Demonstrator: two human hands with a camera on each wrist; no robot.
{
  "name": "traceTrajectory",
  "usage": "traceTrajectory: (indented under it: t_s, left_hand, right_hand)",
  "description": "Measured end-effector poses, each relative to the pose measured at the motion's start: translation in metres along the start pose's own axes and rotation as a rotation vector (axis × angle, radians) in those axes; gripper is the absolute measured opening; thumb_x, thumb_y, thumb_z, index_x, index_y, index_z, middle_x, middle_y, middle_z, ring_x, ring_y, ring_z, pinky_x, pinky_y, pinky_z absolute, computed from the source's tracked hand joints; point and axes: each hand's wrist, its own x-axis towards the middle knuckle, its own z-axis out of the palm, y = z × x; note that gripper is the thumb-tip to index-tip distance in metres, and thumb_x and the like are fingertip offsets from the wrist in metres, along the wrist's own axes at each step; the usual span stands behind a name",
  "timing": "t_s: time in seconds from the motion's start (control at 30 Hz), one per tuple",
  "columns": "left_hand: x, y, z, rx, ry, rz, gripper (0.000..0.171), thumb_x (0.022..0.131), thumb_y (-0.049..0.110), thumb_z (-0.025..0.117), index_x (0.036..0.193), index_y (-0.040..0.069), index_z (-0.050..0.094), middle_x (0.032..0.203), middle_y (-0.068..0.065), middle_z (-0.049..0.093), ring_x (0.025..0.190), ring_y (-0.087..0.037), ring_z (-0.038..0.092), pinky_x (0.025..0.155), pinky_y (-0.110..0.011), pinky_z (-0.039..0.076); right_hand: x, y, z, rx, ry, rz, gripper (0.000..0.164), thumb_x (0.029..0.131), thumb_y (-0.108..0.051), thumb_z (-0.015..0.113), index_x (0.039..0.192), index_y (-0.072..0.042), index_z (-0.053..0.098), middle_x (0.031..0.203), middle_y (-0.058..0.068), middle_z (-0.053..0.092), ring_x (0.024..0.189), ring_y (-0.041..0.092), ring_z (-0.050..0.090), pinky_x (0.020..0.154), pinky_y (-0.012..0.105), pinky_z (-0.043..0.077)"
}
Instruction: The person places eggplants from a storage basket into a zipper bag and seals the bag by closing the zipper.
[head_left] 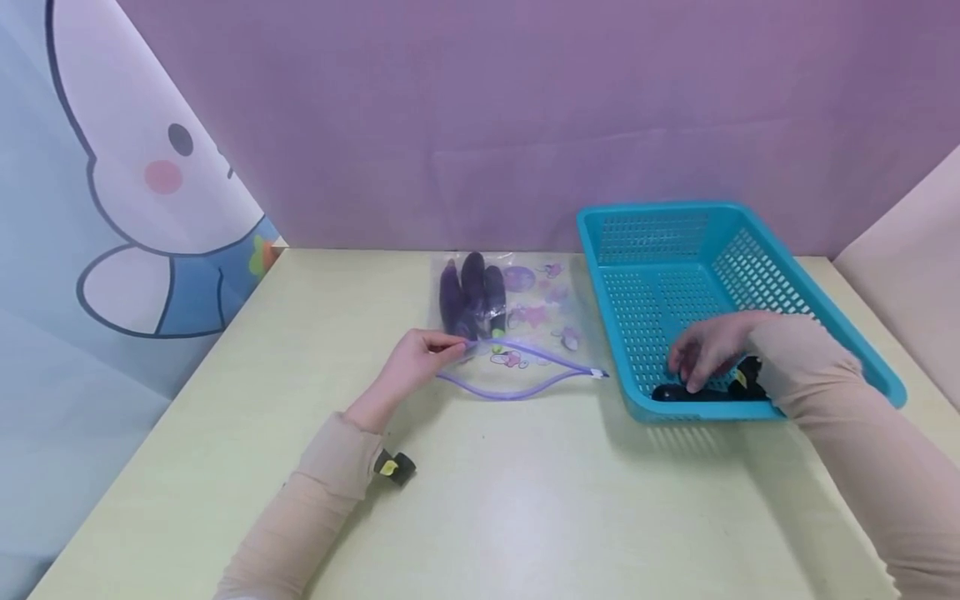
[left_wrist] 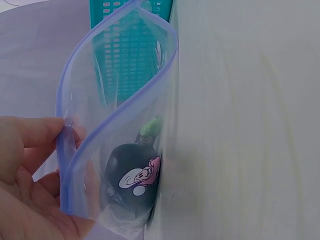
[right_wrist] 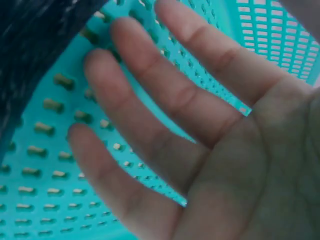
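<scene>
My left hand (head_left: 423,364) pinches the purple rim of a clear printed zip bag (head_left: 536,321) between thumb and fingers. The bag's mouth gapes, and its white slider (head_left: 597,372) sits at the right end. Inside lie three dark purple eggplants (head_left: 472,292); in the left wrist view one eggplant (left_wrist: 122,165) shows a green stem end. My right hand (head_left: 712,350) is inside the blue basket, just over a dark eggplant (head_left: 682,393) by the front wall. Its fingers (right_wrist: 150,65) are spread and loosely bent in the right wrist view, where a dark surface fills the upper left corner.
The perforated blue basket (head_left: 660,212) stands at the right of the pale table (head_left: 510,500), with raised walls around my right hand. A purple backdrop (head_left: 487,125) rises behind the table, and a cartoon-printed cloth (head_left: 60,417) hangs at the left.
</scene>
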Motion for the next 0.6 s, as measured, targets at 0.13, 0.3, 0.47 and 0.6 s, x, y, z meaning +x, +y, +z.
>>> traceTrajectory:
  t_s: [0.13,0.3,0.47,0.6]
  left_hand:
    - [0.0004,-0.0026,-0.0005,-0.008,0.0,-0.005,0.022,0.09,0.012,0.063,0.108,0.0,0.069,0.104,-0.017,0.07,0.085,-0.028,0.063,0.061,-0.021,0.046]
    - [0.0,-0.003,-0.0001,-0.028,-0.008,-0.008,0.022,0.09,0.011,0.063,0.108,-0.001,0.068,0.102,-0.018,0.07,0.083,-0.031,0.062,0.059,-0.019,0.044]
    - [-0.0006,-0.0022,0.001,-0.038,-0.007,-0.001,0.022,0.09,0.01,0.063,0.107,-0.002,0.068,0.102,-0.019,0.07,0.083,-0.032,0.062,0.058,-0.018,0.043]
    - [-0.0001,-0.0029,0.0015,-0.041,-0.006,0.001,0.022,0.09,0.01,0.063,0.107,-0.002,0.068,0.103,-0.019,0.069,0.085,-0.032,0.063,0.06,-0.019,0.044]
  right_hand:
    - [0.0025,0.0015,-0.0011,-0.037,-0.028,0.007,0.051,0.084,-0.017,0.069,0.125,0.006,0.051,0.11,0.008,0.06,0.097,0.014,0.053,0.077,0.034,0.049]
    - [0.0054,0.005,-0.0008,-0.011,-0.062,-0.017,0.051,0.085,-0.015,0.068,0.126,0.008,0.05,0.104,0.003,0.061,0.089,0.011,0.052,0.071,0.03,0.048]
    - [0.0059,0.0062,-0.0013,0.018,-0.113,-0.04,0.05,0.085,-0.014,0.067,0.127,0.007,0.051,0.098,-0.001,0.061,0.085,0.01,0.052,0.068,0.026,0.045]
    - [0.0052,0.0051,-0.0028,0.021,-0.151,-0.05,0.05,0.084,-0.014,0.068,0.127,0.005,0.052,0.1,0.0,0.062,0.086,0.01,0.053,0.068,0.024,0.045]
